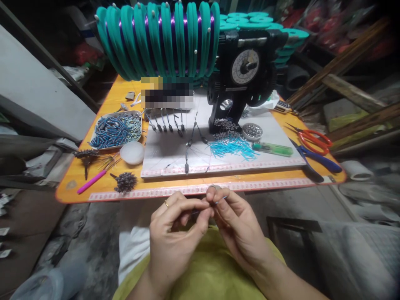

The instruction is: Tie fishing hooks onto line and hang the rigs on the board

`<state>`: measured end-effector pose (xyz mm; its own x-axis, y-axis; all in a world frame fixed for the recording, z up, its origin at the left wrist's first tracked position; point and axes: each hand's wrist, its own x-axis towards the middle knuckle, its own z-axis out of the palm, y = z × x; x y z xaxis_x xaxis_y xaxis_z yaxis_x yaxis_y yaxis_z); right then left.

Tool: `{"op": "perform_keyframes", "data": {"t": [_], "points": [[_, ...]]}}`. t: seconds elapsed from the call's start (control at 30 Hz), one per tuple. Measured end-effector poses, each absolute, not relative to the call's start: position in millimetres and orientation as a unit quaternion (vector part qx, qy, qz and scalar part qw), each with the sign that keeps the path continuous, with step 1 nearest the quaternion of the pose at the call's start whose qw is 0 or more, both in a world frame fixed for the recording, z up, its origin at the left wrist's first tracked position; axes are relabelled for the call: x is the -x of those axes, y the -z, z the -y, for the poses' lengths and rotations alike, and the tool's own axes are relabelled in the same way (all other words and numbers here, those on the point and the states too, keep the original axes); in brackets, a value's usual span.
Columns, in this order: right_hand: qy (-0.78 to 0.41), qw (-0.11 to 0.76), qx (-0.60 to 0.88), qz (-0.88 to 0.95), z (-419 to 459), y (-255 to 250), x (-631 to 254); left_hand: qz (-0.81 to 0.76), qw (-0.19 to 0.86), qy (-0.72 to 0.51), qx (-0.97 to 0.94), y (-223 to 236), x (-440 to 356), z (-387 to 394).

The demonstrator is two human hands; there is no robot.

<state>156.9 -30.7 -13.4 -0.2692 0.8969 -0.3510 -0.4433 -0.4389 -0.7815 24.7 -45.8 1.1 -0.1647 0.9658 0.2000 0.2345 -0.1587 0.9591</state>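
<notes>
My left hand [178,233] and my right hand [239,227] meet in front of the table's near edge, fingertips almost touching. Pinched in the right fingers is a thin blue piece [221,200], its tip sticking out past the thumb. The left thumb and forefinger are pressed together; whatever lies between them is too small and covered to make out. Just beyond the hands, a white board [162,158] carries fine lines with dark weights [186,167]. On its right part lie light-blue strips [229,148] and a round dish of small metal beads [252,131].
Teal spools [159,41] with purple line hang above beside a black dial machine [246,66]. Left are a tray of blue pieces [112,130], a white dish [132,153] and a pink-handled tool [91,182]. Right are a green cutter [273,149], red-handled pliers [315,141] and blue-handled pliers [321,160].
</notes>
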Motion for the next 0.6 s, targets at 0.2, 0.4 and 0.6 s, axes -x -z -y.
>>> {"op": "perform_keyframes", "data": {"t": [0.2,0.4,0.6], "points": [[-0.753,0.437,0.402,0.283,30.3,14.8,-154.7,-0.538,0.324,-0.549,-0.552,-0.8,-25.0,44.8],[-0.756,0.426,0.405,0.287,30.5,15.2,-155.1,-0.524,0.323,-0.557,-0.558,0.0,-24.2,45.1],[-0.759,0.426,0.399,0.287,30.7,17.0,-155.6,-0.524,0.32,-0.555,-0.561,0.1,-24.5,45.6]]}}
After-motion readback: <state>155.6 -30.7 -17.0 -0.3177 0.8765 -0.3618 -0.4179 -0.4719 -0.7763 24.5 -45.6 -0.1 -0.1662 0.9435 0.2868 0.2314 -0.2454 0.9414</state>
